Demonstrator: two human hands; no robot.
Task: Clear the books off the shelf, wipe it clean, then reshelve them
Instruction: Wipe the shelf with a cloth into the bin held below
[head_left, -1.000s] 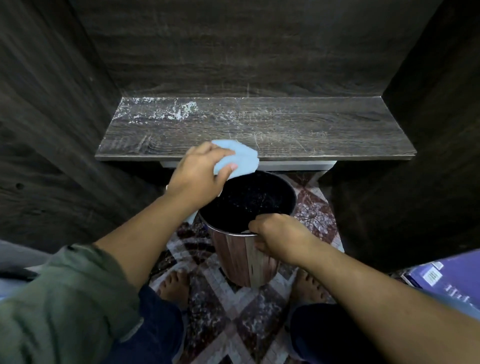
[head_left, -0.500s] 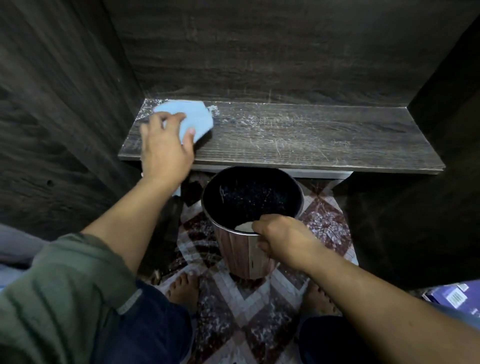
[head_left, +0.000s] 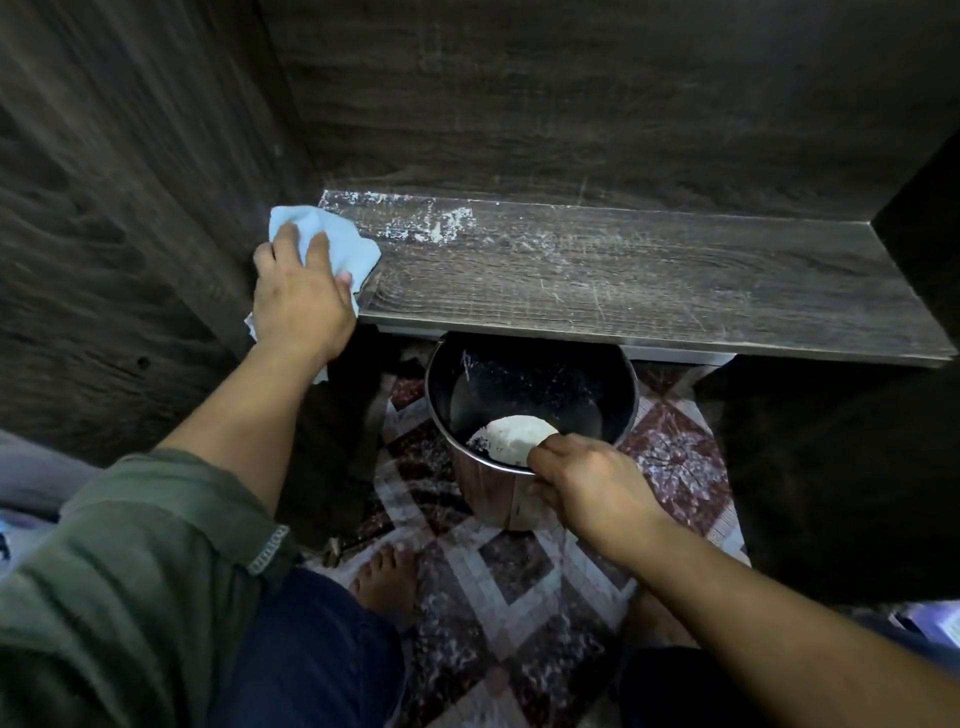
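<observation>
The shelf (head_left: 623, 280) is stretching across your view at 12 o'clock, white dust (head_left: 431, 228) streaking its 10 o'clock corner. At its 9 o'clock end your left hand (head_left: 298, 301) is pressing a light blue cloth (head_left: 337, 244) down, fingers spread flat. Your right hand (head_left: 587, 483) is gripping the bin (head_left: 493, 499) at its 6 o'clock rim, below the shelf's front edge.

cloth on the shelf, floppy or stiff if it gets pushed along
Probably floppy: the cloth is crumpled and a corner hangs off the shelf edge below the left hand. It likely bunches when pushed, so flat fingers pressing it should help. It looks thin and light.
</observation>
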